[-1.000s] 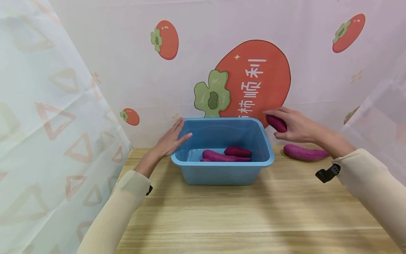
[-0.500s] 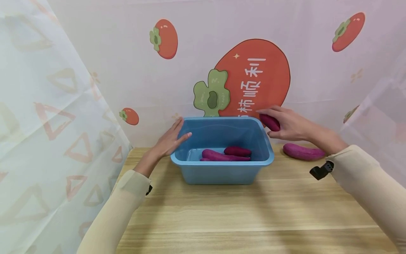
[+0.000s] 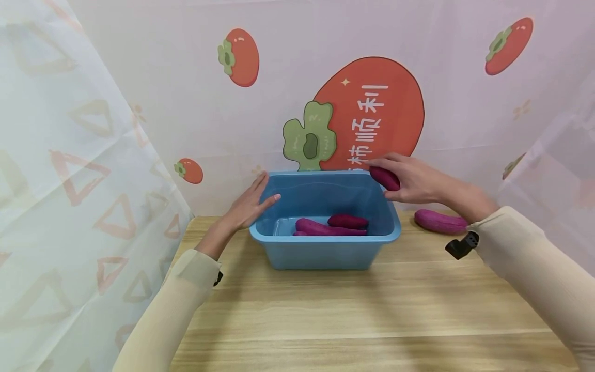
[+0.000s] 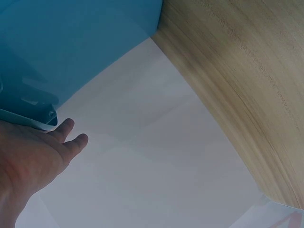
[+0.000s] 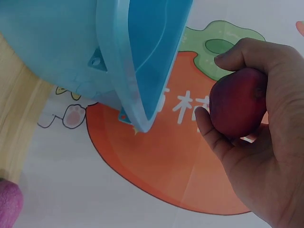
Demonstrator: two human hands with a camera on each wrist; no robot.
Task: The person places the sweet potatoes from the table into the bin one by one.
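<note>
A blue plastic tub (image 3: 321, 254) stands on the table with several purple sweet potatoes (image 3: 321, 227) lying inside, one of them darker and shorter (image 3: 347, 221). My left hand (image 3: 248, 206) rests on the tub's left rim with fingers straight and the thumb over the inside; the left wrist view shows that hand (image 4: 35, 154) at the tub's edge. My right hand (image 3: 416, 178) holds a dark red-purple sweet potato (image 3: 385, 178) between thumb and fingers, over the tub's back right corner. The right wrist view shows the rounded end of this sweet potato (image 5: 239, 102) in my grip.
A long magenta sweet potato (image 3: 440, 222) lies on the wooden table (image 3: 344, 320) right of the tub, partly behind my right wrist. A white cloth (image 3: 153, 51) printed with persimmons hangs behind the table, and another patterned cloth (image 3: 60, 222) hangs on the left.
My right hand has moved left with the sweet potato, from beside the tub to over its back right corner. My left hand stays on the rim.
</note>
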